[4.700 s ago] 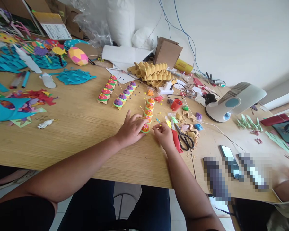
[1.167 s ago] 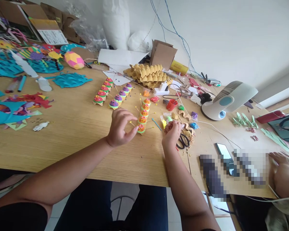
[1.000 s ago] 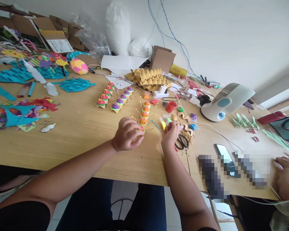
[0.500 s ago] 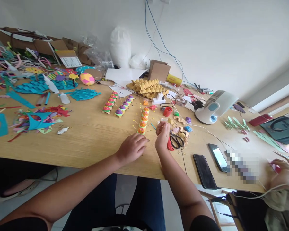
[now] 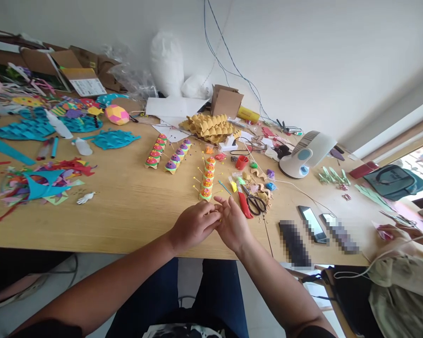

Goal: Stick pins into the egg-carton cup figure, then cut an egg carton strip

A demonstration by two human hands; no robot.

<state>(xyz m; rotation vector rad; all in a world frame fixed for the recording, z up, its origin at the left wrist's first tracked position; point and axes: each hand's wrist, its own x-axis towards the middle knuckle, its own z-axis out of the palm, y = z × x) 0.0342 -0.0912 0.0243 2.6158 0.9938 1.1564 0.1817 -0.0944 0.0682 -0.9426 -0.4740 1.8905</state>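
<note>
My left hand (image 5: pixel 193 224) is closed, its fingertips pinched against the fingers of my right hand. Whatever lies in the pinch is too small to make out. My right hand (image 5: pixel 234 226) is turned palm up, fingers stretched out and slightly cupped. Just beyond both hands stands an orange-and-green egg-carton caterpillar (image 5: pixel 207 179), yellow-tipped stalks sticking out of its sides. A purple egg-carton caterpillar (image 5: pixel 178 156) and a red one (image 5: pixel 156 151) stand farther left. Right of my right hand lie black-handled scissors (image 5: pixel 256 204) and a red-handled cutter (image 5: pixel 244 203).
Yellow egg cartons (image 5: pixel 211 126) are stacked behind, with a red cup (image 5: pixel 241 162) nearer. A white fan (image 5: pixel 305 155) stands right, phones (image 5: pixel 313 224) in front of it. Colourful scraps (image 5: pixel 45 185) lie left. At the far right, another person's hands (image 5: pixel 395 237) hold something pink.
My right hand has come down and left from beside the caterpillar, opening palm up to meet my left hand. My left hand has shifted slightly. The view has turned a little right.
</note>
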